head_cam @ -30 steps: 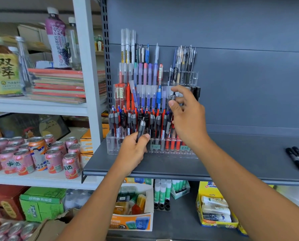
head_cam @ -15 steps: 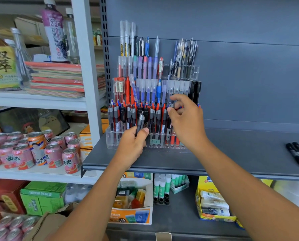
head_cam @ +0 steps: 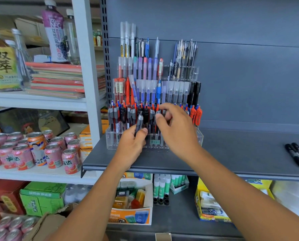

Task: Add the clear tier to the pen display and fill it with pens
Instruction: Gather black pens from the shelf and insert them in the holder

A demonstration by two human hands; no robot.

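Two hands in front of us, both at the pen display. Going L to R: pink soda cans (head_cam: pixel 70 160) packed on the white shelf (head_cam: pixel 40 174) far left, w/ one orange can (head_cam: pixel 36 146) among them; stack of notebooks (head_cam: pixel 58 79) and a purple juice bottle (head_cam: pixel 53 32) on the shelf above. Next, our left hand (head_cam: pixel 130 146) is closed in a fist round a grey pen (head_cam: pixel 139 122), barrel pointing up and tilted a bit right, thumb pressed on it, just in front of the clear tier (head_cam: pixel 110 140). That tier is the lowest front row of the pen display (head_cam: pixel 155 80), sitting on the grey shelf (head_cam: pixel 232 153), already packed w/ grey, black and red-clip pens. Our right hand (head_cam: pixel 177 129) is over the tier's middle-right, fingers curled, thumb and index pinching at a grey pen top (head_cam: pixel 158 112) in the row; can't tell if it's fully gripped. Far right, two black markers (head_cam: pixel 297 154) lie on the grey shelf, well apart from the display. Below: glue sticks (head_cam: pixel 160 186) and a yellow box (head_cam: pixel 213 206).
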